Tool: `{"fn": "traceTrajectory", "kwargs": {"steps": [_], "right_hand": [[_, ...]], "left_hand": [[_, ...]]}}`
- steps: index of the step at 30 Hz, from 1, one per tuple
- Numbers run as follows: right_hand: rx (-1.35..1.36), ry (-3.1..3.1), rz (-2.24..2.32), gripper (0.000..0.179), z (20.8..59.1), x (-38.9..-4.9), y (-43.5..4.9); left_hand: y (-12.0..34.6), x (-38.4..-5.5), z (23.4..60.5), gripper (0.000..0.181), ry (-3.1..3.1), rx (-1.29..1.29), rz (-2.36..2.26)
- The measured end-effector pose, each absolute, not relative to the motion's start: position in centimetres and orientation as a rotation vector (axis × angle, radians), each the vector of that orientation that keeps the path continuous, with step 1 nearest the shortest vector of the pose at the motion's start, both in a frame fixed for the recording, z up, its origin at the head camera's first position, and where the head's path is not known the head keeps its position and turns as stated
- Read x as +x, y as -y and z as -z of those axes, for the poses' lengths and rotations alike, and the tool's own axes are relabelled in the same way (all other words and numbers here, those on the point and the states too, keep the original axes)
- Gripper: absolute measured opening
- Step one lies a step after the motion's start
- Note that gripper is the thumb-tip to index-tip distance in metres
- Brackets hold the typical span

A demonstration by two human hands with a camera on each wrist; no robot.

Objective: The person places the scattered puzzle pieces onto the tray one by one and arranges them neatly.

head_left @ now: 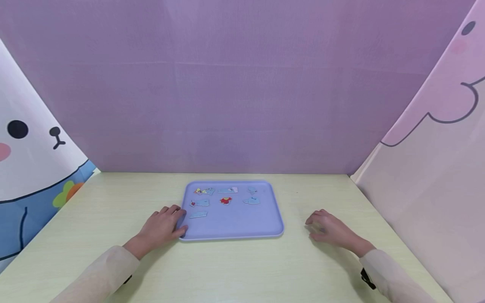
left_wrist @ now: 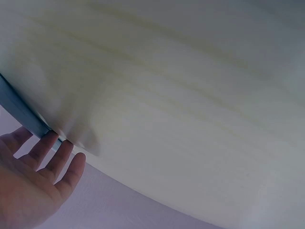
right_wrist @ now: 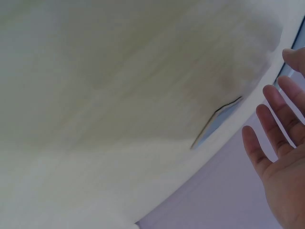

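Note:
A lilac tray (head_left: pixel 242 225) lies on the table, with several flat picture pieces in it. Most are light blue, such as the piece (head_left: pixel 198 214) at the lower left; a red piece (head_left: pixel 225 201) sits near the middle. My left hand (head_left: pixel 161 227) rests on the tray's left rim, fingers extended and thumb near the front corner. Right of the tray, my right hand (head_left: pixel 333 229) is held over the table with loosely bent fingers and nothing visible in it. Close to those fingers, the right wrist view shows a flat light-blue piece (right_wrist: pixel 218 123) on the table, hidden in the head view.
The pale wooden table (head_left: pixel 242 269) ends at a purple cloth backdrop (head_left: pixel 242 105). Printed cloth panels stand at the left (head_left: pixel 34 168) and right (head_left: pixel 428 176) sides.

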State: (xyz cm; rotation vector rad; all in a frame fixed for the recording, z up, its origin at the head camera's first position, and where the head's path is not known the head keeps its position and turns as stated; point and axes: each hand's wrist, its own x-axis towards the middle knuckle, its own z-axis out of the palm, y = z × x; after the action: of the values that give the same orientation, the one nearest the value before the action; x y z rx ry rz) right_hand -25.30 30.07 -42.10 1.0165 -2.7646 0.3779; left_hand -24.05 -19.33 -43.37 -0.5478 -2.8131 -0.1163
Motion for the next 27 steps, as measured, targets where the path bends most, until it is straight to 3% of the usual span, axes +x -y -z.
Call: {"fn": "traceTrajectory", "kwargs": {"steps": [27], "right_hand": [[0.821,2.751,-0.347,0.027,42.8,-23.6,-34.5]], "left_hand": [[19.4,-24.1,43.6,0.048,2.802,-0.553,0.134]]}}
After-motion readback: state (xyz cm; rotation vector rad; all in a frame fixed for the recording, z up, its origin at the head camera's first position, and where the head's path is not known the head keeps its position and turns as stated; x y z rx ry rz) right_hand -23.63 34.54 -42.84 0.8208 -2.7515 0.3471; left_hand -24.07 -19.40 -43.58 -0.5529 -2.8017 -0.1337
